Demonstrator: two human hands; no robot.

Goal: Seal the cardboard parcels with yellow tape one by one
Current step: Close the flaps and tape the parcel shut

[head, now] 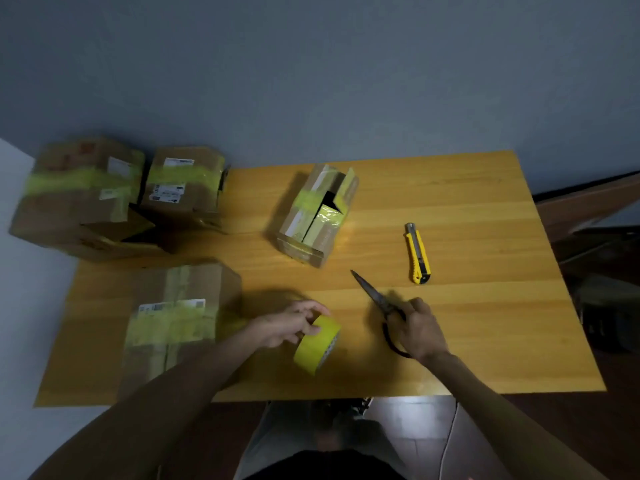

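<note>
**Three banded, one gaping**

The left hand (294,323) curls round the fat roll of yellow tape (317,344) standing on the yellow wooden table (485,334); the right hand (420,329) clasps dark metal scissors (375,299); three brown cardboard parcels (180,320) at left wear yellow bands; the small centre parcel (315,216) gapes, so probably it remains.

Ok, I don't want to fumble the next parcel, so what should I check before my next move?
1. Tape roll held by the left hand: ok.
2. Scissors gripped in the right hand, blades together: ok.
3. Middle parcel with flaps down flat: not ok, one stands up over a dark gap.
4. Loose end of the tape found: cannot tell.
5. Utility knife lying apart from both hands: ok.
</note>
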